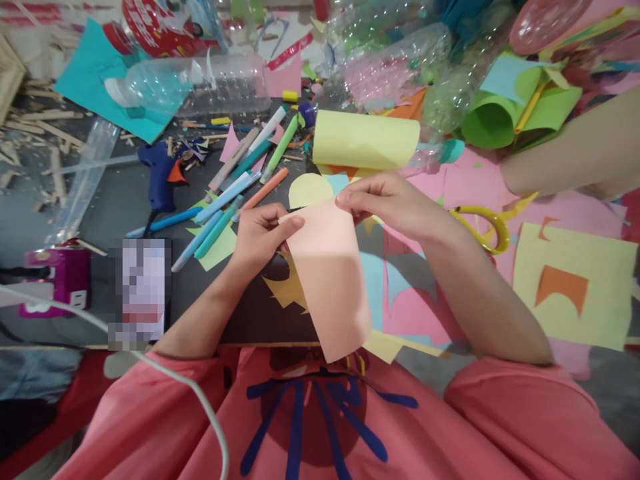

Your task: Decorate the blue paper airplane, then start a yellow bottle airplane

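A sheet of pale peach paper (pixel 333 287) hangs between my two hands, its lower end curling near the table's front edge. My left hand (pixel 263 233) pinches its upper left corner, thumb on top. At the upper right corner, my right hand (pixel 383 203) grips the paper between thumb and fingers. Just beyond the top edge lie a pale yellow rounded paper piece (pixel 310 191) and a rolled yellow paper tube (pixel 367 139). Several markers (pixel 220 220) are scattered beside my left hand. Yellow-handled scissors (pixel 493 230) lie right of my right forearm, partly hidden.
A blue glue gun (pixel 157 173), a phone (pixel 143 287) and a purple power socket (pixel 63 280) sit at left. Plastic bottles (pixel 200 83) line the back. Another person's arm (pixel 575 143) reaches in from the right over pink paper. A white cable (pixel 195 387) crosses the lower left.
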Demonstrator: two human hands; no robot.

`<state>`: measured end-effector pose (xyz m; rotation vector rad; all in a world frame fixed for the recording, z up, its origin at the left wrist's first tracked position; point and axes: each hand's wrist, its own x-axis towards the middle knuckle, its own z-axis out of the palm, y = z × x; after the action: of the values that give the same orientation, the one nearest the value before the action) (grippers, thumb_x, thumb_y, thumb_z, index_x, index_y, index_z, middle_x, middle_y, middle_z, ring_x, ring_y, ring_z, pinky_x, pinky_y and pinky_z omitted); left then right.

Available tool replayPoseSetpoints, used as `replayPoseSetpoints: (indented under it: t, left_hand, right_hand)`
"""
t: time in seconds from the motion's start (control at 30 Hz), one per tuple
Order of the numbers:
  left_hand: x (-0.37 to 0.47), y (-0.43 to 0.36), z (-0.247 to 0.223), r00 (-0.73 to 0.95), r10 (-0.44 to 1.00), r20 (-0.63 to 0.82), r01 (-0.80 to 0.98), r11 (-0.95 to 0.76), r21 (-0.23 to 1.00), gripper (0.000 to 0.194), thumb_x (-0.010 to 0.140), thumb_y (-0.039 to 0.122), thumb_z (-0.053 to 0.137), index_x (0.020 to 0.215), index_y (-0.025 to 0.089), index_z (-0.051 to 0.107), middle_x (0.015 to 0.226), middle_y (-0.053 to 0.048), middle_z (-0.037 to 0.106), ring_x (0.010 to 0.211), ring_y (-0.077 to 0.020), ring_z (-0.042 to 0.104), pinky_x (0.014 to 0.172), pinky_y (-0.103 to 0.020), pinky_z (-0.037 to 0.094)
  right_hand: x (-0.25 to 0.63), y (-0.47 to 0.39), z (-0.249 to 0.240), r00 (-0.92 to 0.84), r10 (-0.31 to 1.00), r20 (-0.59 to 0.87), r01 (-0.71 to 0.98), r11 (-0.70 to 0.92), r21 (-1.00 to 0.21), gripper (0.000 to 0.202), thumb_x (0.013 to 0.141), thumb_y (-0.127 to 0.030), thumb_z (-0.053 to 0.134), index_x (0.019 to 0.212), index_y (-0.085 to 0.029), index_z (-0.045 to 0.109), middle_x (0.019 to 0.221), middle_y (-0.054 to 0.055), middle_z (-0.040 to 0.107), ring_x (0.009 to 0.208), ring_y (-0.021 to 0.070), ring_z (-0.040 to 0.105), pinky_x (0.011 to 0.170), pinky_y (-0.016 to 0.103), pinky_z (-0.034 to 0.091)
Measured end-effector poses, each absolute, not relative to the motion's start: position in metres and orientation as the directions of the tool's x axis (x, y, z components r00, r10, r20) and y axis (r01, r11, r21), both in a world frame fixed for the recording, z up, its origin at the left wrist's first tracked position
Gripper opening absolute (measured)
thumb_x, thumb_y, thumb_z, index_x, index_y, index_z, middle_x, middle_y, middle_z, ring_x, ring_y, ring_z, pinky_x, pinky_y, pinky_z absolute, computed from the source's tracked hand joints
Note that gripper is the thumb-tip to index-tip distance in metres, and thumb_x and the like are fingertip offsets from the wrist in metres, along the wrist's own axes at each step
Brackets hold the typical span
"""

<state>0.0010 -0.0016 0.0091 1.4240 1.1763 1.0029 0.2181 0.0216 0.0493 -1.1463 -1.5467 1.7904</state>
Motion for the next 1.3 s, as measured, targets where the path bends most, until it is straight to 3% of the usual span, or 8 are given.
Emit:
replayPoseSetpoints:
  t: [0.13,0.37,0.8,1.03,1.2,1.3]
  left_hand:
    - [0.0,-0.001,0.01,0.199,0.98,0.032,0.152,-0.063,0.986,0.063,0.071,0.07,0.076,0.046,0.019,0.049,0.036,0.004,0.049,0.031,-0.0057,0.041,0.033,-0.018,0.027]
    - [0.002,-0.001,0.013,0.199,0.98,0.029,0.176,-0.065,0.982,0.064,0.071,0.07,0.076,0.045,0.019,0.047,0.036,0.004,0.045,0.031,-0.0048,0.037,0.032,-0.019,0.023]
    - [0.002,-0.002,0.011,0.16,0.987,0.024,0.167,-0.051,0.985,0.058,0.074,0.06,0.078,0.046,0.019,0.049,0.037,0.005,0.048,0.031,-0.0044,0.041,0.033,-0.017,0.028]
    - [0.002,-0.007,0.009,0.113,0.993,0.044,0.159,-0.061,0.985,0.052,0.079,0.051,0.075,0.048,0.019,0.049,0.039,0.004,0.05,0.033,-0.0053,0.045,0.035,-0.017,0.033]
    - [-0.001,-0.007,0.017,0.457,0.878,-0.145,0.081,0.122,0.989,0.049,0.077,0.05,0.075,0.048,0.019,0.049,0.043,0.003,0.049,0.036,-0.0084,0.046,0.036,-0.021,0.035]
    - [0.0,-0.006,0.02,0.526,0.839,-0.138,0.105,0.097,0.99,0.044,0.077,0.044,0.072,0.05,0.019,0.049,0.047,0.004,0.045,0.041,-0.0087,0.045,0.039,-0.021,0.035]
  right_hand:
    - [0.218,0.021,0.05,-0.517,0.814,-0.264,0.14,-0.224,-0.964,0.04,0.087,-0.035,0.069,0.058,-0.02,0.045,0.064,-0.004,0.043,0.064,0.0101,0.048,0.064,0.025,0.051]
    - [0.219,0.021,0.052,-0.519,0.808,-0.278,0.15,-0.234,-0.961,0.038,0.086,-0.038,0.07,0.059,-0.02,0.049,0.064,-0.003,0.046,0.065,0.0116,0.05,0.065,0.027,0.052]
    - [0.216,0.019,0.043,-0.405,0.888,-0.218,0.149,-0.171,-0.974,0.04,0.086,-0.041,0.073,0.061,-0.019,0.051,0.066,-0.003,0.047,0.067,0.0108,0.049,0.063,0.024,0.049]
    - [0.216,0.021,0.048,-0.47,0.852,-0.23,0.186,-0.159,-0.97,0.037,0.088,-0.036,0.072,0.062,-0.019,0.053,0.063,-0.004,0.047,0.063,0.0094,0.047,0.059,0.023,0.043]
    - [0.22,0.023,0.051,-0.538,0.812,-0.225,0.235,-0.112,-0.965,0.04,0.089,-0.026,0.067,0.055,-0.019,0.046,0.056,-0.005,0.043,0.055,0.0081,0.038,0.052,0.024,0.031]
    - [0.217,0.02,0.051,-0.613,0.745,-0.265,0.291,-0.099,-0.952,0.037,0.088,-0.019,0.061,0.055,-0.019,0.045,0.054,-0.007,0.038,0.053,0.0071,0.032,0.05,0.025,0.023]
